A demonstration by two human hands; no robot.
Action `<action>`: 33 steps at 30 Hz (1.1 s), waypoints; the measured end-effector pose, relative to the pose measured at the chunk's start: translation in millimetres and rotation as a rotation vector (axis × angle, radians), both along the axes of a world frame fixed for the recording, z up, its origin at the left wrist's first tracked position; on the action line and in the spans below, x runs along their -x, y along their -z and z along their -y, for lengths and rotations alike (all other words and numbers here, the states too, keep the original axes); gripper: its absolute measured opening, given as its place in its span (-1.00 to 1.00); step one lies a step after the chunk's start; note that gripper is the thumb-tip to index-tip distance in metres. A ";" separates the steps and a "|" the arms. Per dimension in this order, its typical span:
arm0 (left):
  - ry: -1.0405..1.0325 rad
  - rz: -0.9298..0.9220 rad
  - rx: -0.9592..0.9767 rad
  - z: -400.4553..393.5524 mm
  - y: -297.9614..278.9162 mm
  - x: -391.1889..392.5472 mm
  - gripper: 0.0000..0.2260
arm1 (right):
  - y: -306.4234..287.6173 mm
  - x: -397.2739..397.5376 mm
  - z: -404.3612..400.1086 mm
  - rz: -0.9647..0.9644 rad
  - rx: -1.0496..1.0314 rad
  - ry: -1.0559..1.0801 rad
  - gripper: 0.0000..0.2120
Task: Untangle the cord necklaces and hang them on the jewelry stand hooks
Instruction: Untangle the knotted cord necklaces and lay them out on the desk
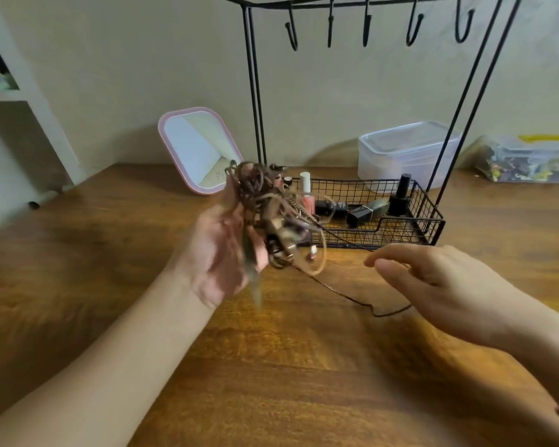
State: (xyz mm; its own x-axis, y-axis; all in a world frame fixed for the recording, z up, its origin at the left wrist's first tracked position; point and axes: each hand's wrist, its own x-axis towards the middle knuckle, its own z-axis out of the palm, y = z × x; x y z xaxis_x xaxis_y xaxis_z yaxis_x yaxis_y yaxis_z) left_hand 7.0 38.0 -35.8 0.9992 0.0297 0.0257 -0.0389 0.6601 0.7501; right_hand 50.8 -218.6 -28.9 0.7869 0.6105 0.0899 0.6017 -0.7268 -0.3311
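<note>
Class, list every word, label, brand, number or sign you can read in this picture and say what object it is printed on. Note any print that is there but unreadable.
No text here can be read.
Black bottle lying in the wire basket: pale print on its side, too small and blurred to read.
Pink-framed mirror: a small round mark near its lower edge, illegible.
Clear bag by the wall: a yellow strip, no legible letters.

A single wide-angle view from the person's head looks forward and down over the brown wooden tabletop (271,366), close enough that both forearms enter from the bottom edge; straight ahead stands the black wire jewelry stand (352,1), cropped at top, against a beige wall (142,59)
</note>
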 end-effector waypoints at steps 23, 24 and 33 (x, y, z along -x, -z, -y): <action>0.419 -0.087 -0.673 -28.3 -0.3 5.0 -0.35 | -2.3 -25.3 21.1 0.223 -0.355 0.587 -0.05; 0.360 -0.093 -0.856 -29.4 -2.4 4.7 -0.39 | -2.5 -26.9 24.6 0.237 -0.380 0.604 -0.06; -0.056 -0.280 -1.268 -27.1 -1.3 -0.1 -0.62 | -1.2 -33.8 31.3 0.148 -0.235 0.526 -0.21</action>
